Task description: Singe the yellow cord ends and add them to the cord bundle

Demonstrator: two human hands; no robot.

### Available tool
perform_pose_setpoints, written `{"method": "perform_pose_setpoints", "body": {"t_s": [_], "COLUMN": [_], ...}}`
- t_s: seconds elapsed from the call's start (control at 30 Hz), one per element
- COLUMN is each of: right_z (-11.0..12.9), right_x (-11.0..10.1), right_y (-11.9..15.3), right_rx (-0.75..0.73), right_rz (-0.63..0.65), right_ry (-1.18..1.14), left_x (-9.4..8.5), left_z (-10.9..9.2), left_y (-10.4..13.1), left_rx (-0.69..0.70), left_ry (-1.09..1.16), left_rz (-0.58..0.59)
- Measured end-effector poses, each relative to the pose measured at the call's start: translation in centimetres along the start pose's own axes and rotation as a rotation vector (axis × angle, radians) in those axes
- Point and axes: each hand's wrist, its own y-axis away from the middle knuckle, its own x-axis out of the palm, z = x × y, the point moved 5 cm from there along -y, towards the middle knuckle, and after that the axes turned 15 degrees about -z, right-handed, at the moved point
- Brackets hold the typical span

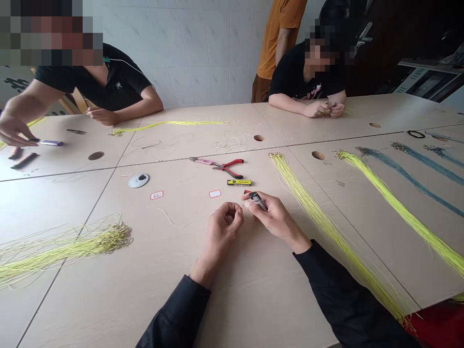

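My right hand (273, 217) is closed around a dark lighter (258, 200), its top pointing up and left. Close beside it, my left hand (226, 222) is pinched, with a tiny piece at the fingertips too small to name. Just beyond the hands lie a yellow and black lighter box (239, 183), red-handled pliers (232, 168) and pink-handled tweezers or cutters (202, 161). A thin pale cord (174, 221) curves on the table left of my left hand. A white label with a red border (215, 194) lies beyond that hand.
Bundles of yellow cord lie left (79, 249) and right (311, 203), with blue-grey cords (406, 176) farther right. A round white lid (138, 180) and another label (157, 195) sit left. Two people sit across the table (203, 140); another stands behind. The tabletop has round holes.
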Motion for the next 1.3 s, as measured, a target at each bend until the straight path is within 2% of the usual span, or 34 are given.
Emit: {"method": "perform_pose_setpoints", "body": {"t_s": [0.33, 0.57, 0.83, 1.07, 1.3], "right_z": [0.15, -0.13, -0.21, 0.45, 0.26], "right_x": [0.06, -0.25, 0.29, 0.16, 0.18], "right_y": [0.05, -0.03, 0.11, 0.24, 0.33], "right_rx": [-0.043, -0.033, -0.092, -0.066, -0.100], "right_rz": [0.033, 0.011, 0.061, 0.045, 0.071], "right_ry": [0.019, 0.029, 0.072, -0.020, 0.014], "left_x": [0.05, -0.13, -0.22, 0.10, 0.22], "left_z": [-0.13, 0.08, 0.30, 0.08, -0.21], "left_y": [0.19, 0.07, -0.16, 0.00, 0.30], "left_rx": [-0.016, -0.019, 0.025, 0.015, 0.022], "left_ry": [0.001, 0.055, 0.113, 0.108, 0.036], "left_rz": [0.069, 0.002, -0.045, 0.002, 0.057]}}
